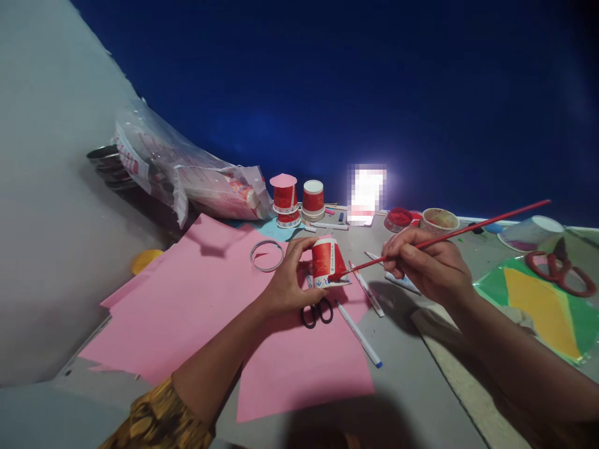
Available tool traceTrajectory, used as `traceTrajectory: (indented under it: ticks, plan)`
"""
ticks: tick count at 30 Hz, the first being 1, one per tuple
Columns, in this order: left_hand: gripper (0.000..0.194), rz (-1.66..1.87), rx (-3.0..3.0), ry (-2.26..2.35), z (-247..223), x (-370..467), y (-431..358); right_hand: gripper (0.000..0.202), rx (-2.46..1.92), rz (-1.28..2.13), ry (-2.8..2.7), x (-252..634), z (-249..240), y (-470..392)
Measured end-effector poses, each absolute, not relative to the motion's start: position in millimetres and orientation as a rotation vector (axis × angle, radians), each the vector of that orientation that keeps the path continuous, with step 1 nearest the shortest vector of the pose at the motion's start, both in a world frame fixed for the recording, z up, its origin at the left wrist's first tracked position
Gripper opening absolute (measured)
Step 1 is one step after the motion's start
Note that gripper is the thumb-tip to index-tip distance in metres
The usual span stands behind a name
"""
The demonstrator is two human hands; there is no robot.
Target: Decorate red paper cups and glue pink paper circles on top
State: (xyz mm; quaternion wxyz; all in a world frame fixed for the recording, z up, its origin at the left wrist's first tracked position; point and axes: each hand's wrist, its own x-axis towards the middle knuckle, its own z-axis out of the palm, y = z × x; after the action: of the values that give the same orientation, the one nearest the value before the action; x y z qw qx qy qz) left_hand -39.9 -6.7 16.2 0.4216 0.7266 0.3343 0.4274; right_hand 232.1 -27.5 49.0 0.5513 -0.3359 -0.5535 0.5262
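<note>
My left hand is closed round a red and white paper cup, held with its wider rim downward above the pink paper. Between the fingers and thumb of my right hand is a long red paintbrush. Its tip touches the cup's side near the rim, where red paint shows. Black-handled scissors lie under the cup, their blades partly hidden. Close by on the right rest a blue-capped marker and another white marker.
Pink sheets spread over the left of the table, with a tape ring on them. Decorated cups and a plastic bag stand behind. To the right are a red paint lid, a paint-stained cup and red scissors.
</note>
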Motion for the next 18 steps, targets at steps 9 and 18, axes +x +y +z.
traceTrajectory:
  ticks: [9,18]
  plan:
    - [0.077,1.082,1.791,0.811,13.4,-40.0,-5.2,0.030,-0.809,1.243,-1.305,231.5,51.2,-25.2]
    - [0.078,1.080,1.727,0.798,9.3,-39.7,-6.5,0.034,-0.855,1.224,-1.300,230.7,51.9,-25.1]
